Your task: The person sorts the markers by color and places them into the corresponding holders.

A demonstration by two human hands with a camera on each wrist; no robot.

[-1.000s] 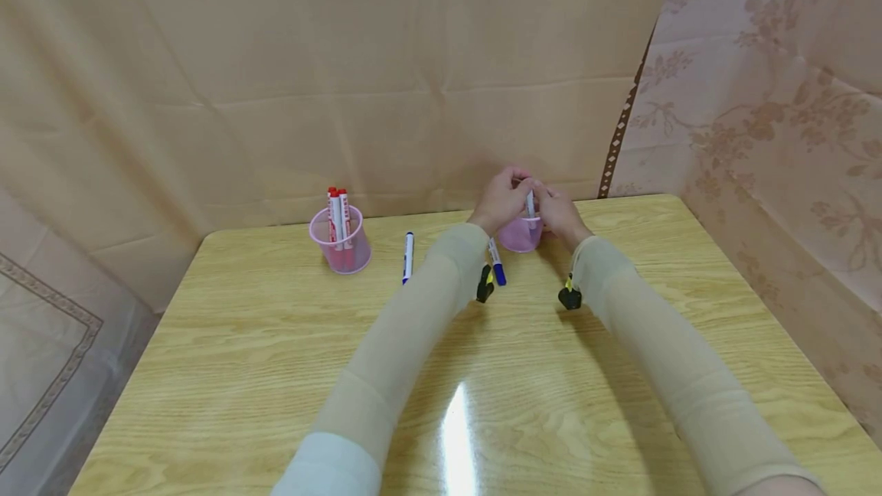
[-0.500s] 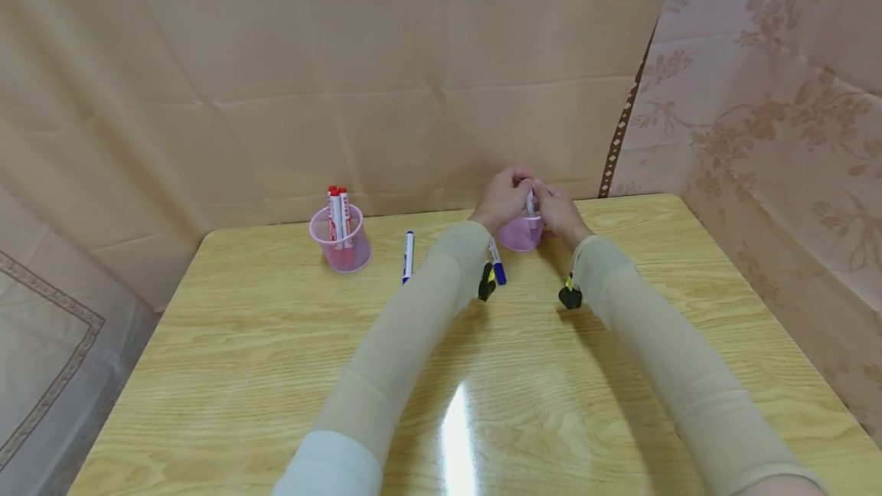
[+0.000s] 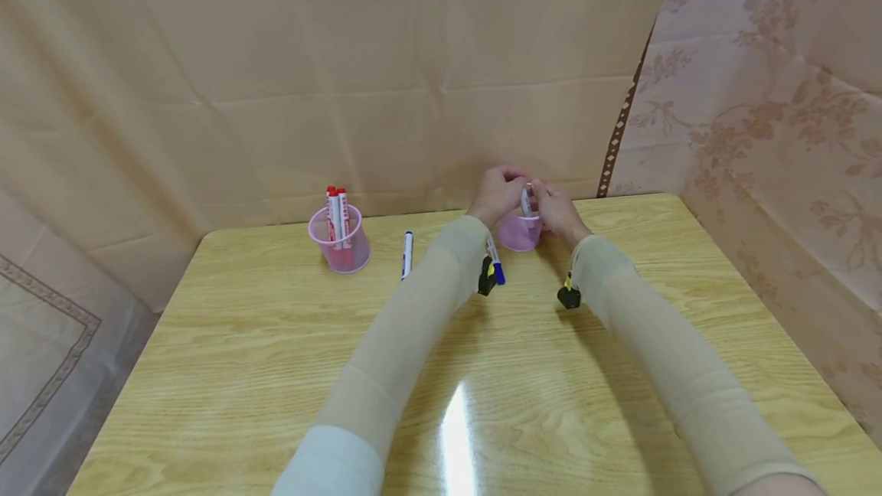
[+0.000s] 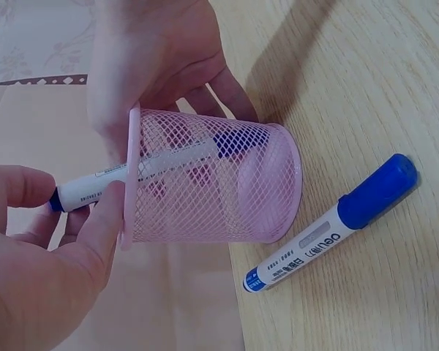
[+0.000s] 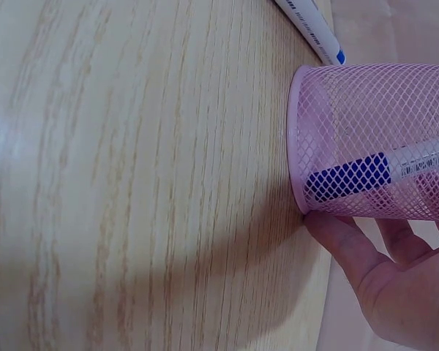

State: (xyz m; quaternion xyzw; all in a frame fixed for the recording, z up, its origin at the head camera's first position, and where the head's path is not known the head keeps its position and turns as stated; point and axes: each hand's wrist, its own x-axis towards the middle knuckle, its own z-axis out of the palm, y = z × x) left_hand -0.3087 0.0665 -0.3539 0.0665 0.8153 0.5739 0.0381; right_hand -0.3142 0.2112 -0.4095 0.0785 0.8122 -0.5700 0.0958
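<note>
My left hand (image 3: 498, 196) pinches the tail end of a blue-capped white marker (image 4: 95, 189) at the mouth of a pink mesh pen cup (image 4: 197, 183). Inside the cup the marker leans, its blue cap (image 5: 351, 175) down near the base. On the far side, my right hand (image 3: 560, 214) holds the cup, fingers along its wall; in the right wrist view part of this hand (image 5: 402, 292) is cut off. A second blue-capped marker (image 4: 322, 238) lies on the table just beside the cup, partly behind the left wrist in the head view.
Another pink mesh cup (image 3: 347, 257) with several red-capped markers (image 3: 336, 214) stands at the left. Between the two cups a blue-and-white marker (image 3: 408, 255) lies on the wooden table (image 3: 241, 373), partly hidden by the left sleeve. Curtains (image 3: 386, 83) hang behind the table's back edge.
The marker's upper end has tipped slightly to the left in the cup, and my left hand has shifted a little left with it. The right hand stays at the cup.
</note>
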